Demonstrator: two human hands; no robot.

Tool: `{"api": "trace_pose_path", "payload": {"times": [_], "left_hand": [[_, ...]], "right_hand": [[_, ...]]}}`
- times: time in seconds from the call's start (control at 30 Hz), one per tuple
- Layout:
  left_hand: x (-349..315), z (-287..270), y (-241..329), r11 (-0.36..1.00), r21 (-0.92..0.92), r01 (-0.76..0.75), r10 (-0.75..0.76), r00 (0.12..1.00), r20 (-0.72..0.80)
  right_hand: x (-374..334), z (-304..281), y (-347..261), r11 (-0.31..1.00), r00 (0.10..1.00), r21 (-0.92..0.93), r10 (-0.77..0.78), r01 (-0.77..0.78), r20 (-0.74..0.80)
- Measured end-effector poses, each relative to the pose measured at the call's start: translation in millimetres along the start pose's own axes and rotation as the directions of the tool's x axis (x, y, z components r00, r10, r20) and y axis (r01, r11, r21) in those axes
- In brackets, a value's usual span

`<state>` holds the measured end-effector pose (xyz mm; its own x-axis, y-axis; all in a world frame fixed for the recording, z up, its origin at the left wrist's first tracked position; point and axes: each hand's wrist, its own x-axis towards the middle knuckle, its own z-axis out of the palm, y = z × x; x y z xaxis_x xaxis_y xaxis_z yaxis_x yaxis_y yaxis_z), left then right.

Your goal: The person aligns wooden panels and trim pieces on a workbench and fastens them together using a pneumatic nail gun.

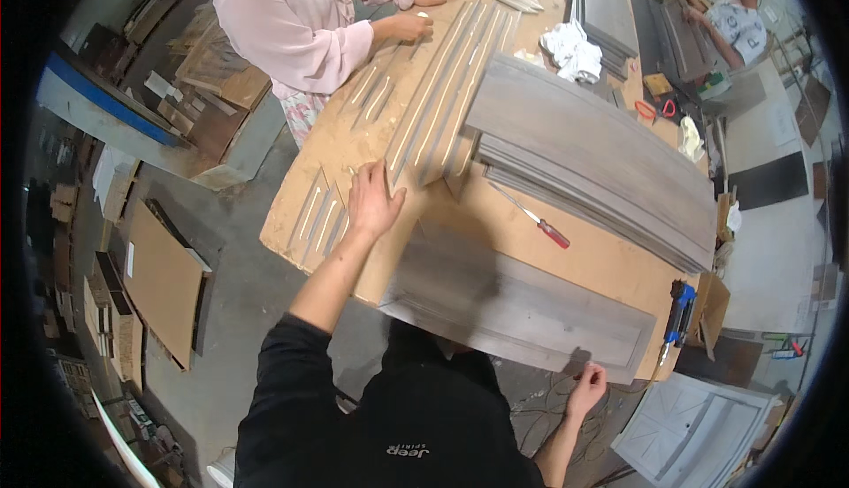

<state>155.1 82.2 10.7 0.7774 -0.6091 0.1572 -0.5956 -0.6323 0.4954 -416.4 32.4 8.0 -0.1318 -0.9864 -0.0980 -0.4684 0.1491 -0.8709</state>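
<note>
Near the front edge of the bench (610, 263), a grey door panel (522, 307) is lying with its near side overhanging. The right hand (586, 388) is gripping that free edge, fingers closed on it, while the left hand (372, 201) is resting flat and spread beside loose grey strips (320, 218). If the right hand is tugging unevenly, the panel could be tipping off, or sliding into the red-handled screwdriver (538, 220) and nudging the stack of grey boards (592, 165).

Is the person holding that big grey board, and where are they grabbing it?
Yes. The right hand grips the grey panel at its near right corner. The left hand lies flat by the grey strips, gripping nothing.
</note>
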Motion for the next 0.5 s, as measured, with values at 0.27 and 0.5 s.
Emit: {"api": "trace_pose_path", "payload": {"times": [0.27,0.5], "left_hand": [[74,-12,-11,0.986,0.043,0.161,-0.166,0.929,0.331],[-39,-97,-30,0.58,-0.55,0.602,0.023,0.663,0.749]], "right_hand": [[-44,112,-90,0.989,0.956,0.136,0.013,-0.055,0.293],[-71,258,-169,0.969,0.578,0.139,0.004,-0.203,0.816]]}}
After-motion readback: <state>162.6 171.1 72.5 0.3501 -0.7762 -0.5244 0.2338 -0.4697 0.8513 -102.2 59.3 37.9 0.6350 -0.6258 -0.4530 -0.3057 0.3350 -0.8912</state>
